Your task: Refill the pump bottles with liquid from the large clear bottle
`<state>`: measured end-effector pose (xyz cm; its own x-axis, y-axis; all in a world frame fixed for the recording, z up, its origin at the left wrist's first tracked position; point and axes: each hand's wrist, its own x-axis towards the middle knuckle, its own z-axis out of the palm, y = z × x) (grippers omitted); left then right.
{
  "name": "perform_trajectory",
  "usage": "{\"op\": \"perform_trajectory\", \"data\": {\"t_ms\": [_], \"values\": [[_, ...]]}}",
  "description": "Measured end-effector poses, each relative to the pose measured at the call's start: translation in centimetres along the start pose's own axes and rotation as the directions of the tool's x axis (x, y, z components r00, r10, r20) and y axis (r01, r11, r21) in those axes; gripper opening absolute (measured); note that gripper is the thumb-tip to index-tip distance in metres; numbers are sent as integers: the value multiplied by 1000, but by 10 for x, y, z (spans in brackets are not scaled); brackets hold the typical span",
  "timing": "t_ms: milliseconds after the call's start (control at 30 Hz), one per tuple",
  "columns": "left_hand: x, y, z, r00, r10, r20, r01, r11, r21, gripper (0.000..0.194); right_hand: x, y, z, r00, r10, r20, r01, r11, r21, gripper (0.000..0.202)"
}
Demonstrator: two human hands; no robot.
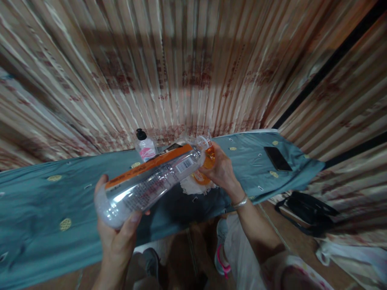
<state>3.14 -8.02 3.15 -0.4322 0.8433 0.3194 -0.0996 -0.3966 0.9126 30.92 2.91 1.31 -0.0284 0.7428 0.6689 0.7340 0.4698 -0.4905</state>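
Note:
A large clear plastic bottle (145, 189) with an orange label strip lies tilted in the air, its base low at left and its neck up at right. My left hand (116, 233) is wrapped round its base. Beside the bottle's mouth, my right hand (222, 167) grips a small clear container of orange liquid (209, 158); its exact kind is partly hidden by fingers and bottle neck. Under them lies a crumpled white plastic wrapper (198, 186) with orange print. Behind the bottle stands a pump bottle (147, 148) with a black top and pink label.
A teal patterned cloth (36, 201) covers the long narrow table. At its right end lies a dark phone (277, 158). A black bag (305, 211) sits on the floor to the right. Striped curtains (187, 72) hang close behind, and a black pole (326, 68) slants at right.

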Motion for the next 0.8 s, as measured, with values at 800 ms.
{"op": "perform_trajectory", "data": {"t_ms": [800], "values": [[2, -2, 1, 999, 34, 28, -31, 996, -85, 96, -1, 6, 2, 1000, -26, 10, 26, 999, 32, 74]]}}
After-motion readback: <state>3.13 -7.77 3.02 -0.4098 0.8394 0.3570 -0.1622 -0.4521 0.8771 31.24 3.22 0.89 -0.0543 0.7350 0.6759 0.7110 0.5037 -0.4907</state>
